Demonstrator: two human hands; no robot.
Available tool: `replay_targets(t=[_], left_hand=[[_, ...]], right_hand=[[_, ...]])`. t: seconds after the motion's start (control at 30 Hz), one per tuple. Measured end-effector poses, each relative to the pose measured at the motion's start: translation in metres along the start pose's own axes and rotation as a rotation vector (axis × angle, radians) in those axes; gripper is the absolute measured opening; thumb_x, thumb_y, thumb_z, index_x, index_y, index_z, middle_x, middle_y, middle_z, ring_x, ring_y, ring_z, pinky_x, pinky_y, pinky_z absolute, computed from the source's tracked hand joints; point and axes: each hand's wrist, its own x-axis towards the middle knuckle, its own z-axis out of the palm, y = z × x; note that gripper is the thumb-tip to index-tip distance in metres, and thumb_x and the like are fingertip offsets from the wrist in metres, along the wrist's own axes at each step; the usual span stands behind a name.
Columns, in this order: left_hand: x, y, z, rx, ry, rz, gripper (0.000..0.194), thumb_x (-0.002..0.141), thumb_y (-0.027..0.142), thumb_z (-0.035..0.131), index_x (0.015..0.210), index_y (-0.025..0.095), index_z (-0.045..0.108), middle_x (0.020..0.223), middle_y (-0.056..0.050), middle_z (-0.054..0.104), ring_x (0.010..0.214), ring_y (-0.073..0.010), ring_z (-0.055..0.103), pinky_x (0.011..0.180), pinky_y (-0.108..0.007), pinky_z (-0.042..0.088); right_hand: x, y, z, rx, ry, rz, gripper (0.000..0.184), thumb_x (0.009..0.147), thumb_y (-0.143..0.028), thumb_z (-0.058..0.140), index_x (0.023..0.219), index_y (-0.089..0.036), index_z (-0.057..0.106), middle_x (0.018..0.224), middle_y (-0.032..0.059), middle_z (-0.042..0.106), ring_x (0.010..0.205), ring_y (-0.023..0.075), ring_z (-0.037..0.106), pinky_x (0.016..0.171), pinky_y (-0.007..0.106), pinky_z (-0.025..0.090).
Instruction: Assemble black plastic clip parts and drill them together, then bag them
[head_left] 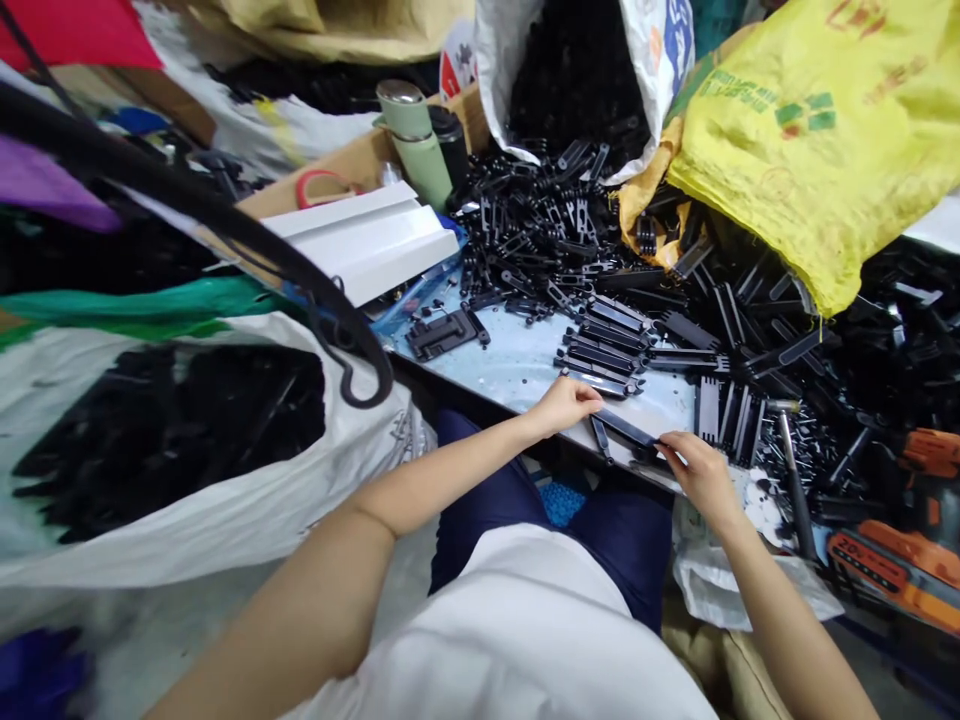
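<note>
My left hand [566, 404] pinches the left end of a long black plastic part [624, 427] over the table's front edge. At its other end, the fingers of my right hand [694, 465] are closed on the same part. Below my left fingertips lies a small black plastic piece [601, 438]. Just beyond my hands is a row of similar long black parts [604, 345], laid side by side. To the right, several flat black pieces with pronged ends [709, 410] stand or lie close together. Fine detail on the held part is too small to tell.
A hammer [796, 490] lies right, by loose screws [806, 450] and an orange power drill [900, 565]. Black parts [525, 225] heap at the back beneath a white sack [637, 100] and a yellow sack [817, 150]. A black hooked arm [300, 280] crosses the left.
</note>
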Motion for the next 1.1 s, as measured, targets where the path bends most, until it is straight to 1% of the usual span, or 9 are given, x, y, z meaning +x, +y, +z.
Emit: replay_targets(t=[0.23,0.3,0.4,0.5,0.57,0.67,0.77,0.97,1.1], left_hand=[[0.005,-0.017,0.001,0.164,0.038,-0.058,0.016,0.070,0.020,0.065,0.083,0.011,0.064,0.055,0.005,0.053,0.052,-0.0095,0.050,0.055,-0.021,0.040],[0.001,-0.018,0.000,0.322,0.046,0.015,0.022,0.073,0.025,0.063,0.090,0.012,0.063,0.065,0.001,0.059,0.060,-0.0127,0.054,0.058,-0.024,0.042],[-0.005,-0.014,0.007,0.685,0.087,0.370,0.027,0.078,0.029,0.059,0.102,0.015,0.060,0.093,-0.007,0.064,0.090,-0.0207,0.057,0.076,-0.032,0.043],[-0.007,-0.010,0.028,0.986,-0.125,0.804,0.029,0.081,0.031,0.057,0.106,0.016,0.057,0.107,-0.012,0.062,0.104,-0.0242,0.052,0.087,-0.038,0.037],[-0.005,-0.008,0.043,1.090,-0.279,0.906,0.038,0.080,0.039,0.058,0.107,0.012,0.056,0.103,-0.014,0.062,0.100,-0.0247,0.054,0.084,-0.037,0.037],[-0.002,-0.009,0.059,1.152,-0.346,0.869,0.050,0.078,0.047,0.058,0.109,0.008,0.053,0.097,-0.015,0.063,0.094,-0.0254,0.056,0.076,-0.035,0.038],[-0.002,-0.011,0.063,1.153,-0.311,0.817,0.045,0.078,0.040,0.061,0.108,0.007,0.052,0.098,-0.014,0.062,0.095,-0.0253,0.055,0.075,-0.035,0.038],[-0.005,-0.015,0.059,1.109,-0.304,0.829,0.043,0.079,0.041,0.057,0.106,0.008,0.053,0.100,-0.014,0.061,0.096,-0.0258,0.054,0.074,-0.035,0.037],[-0.006,-0.018,0.059,1.118,-0.304,0.813,0.043,0.080,0.042,0.057,0.106,0.008,0.053,0.098,-0.014,0.061,0.095,-0.0259,0.054,0.074,-0.035,0.036]], right_hand=[[-0.016,0.005,0.010,-0.011,0.148,-0.062,0.020,0.087,-0.026,0.049,0.102,-0.022,0.063,0.091,0.0073,0.068,0.081,0.0185,0.065,0.073,0.032,0.054],[-0.022,0.010,0.014,-0.012,0.147,-0.076,0.026,0.086,-0.028,0.052,0.110,-0.023,0.060,0.096,0.0082,0.067,0.084,0.0200,0.065,0.075,0.034,0.055],[-0.029,0.019,0.020,-0.002,0.120,-0.086,0.035,0.083,-0.031,0.055,0.117,-0.024,0.056,0.097,0.0083,0.066,0.085,0.0209,0.065,0.073,0.035,0.055],[-0.034,0.024,0.028,0.015,0.141,-0.081,0.040,0.083,-0.031,0.055,0.122,-0.024,0.052,0.090,0.0071,0.067,0.077,0.0200,0.065,0.068,0.034,0.055],[-0.036,0.024,0.032,0.014,0.175,-0.086,0.043,0.084,-0.030,0.055,0.126,-0.024,0.049,0.083,0.0058,0.066,0.070,0.0194,0.064,0.064,0.034,0.054],[-0.038,0.021,0.036,-0.013,0.205,-0.114,0.049,0.083,-0.025,0.056,0.130,-0.025,0.044,0.079,0.0047,0.066,0.067,0.0194,0.062,0.061,0.034,0.053],[-0.037,0.025,0.034,-0.023,0.195,-0.128,0.051,0.083,-0.026,0.056,0.132,-0.025,0.041,0.078,0.0045,0.065,0.066,0.0191,0.061,0.060,0.033,0.052],[-0.029,0.045,0.019,-0.038,-0.055,-0.239,0.037,0.086,-0.030,0.052,0.122,-0.020,0.051,0.071,0.0039,0.062,0.062,0.0173,0.058,0.056,0.030,0.049],[-0.025,0.047,0.017,-0.125,-0.092,-0.347,0.035,0.088,-0.028,0.049,0.121,-0.017,0.052,0.071,0.0051,0.062,0.064,0.0168,0.056,0.058,0.028,0.047]])
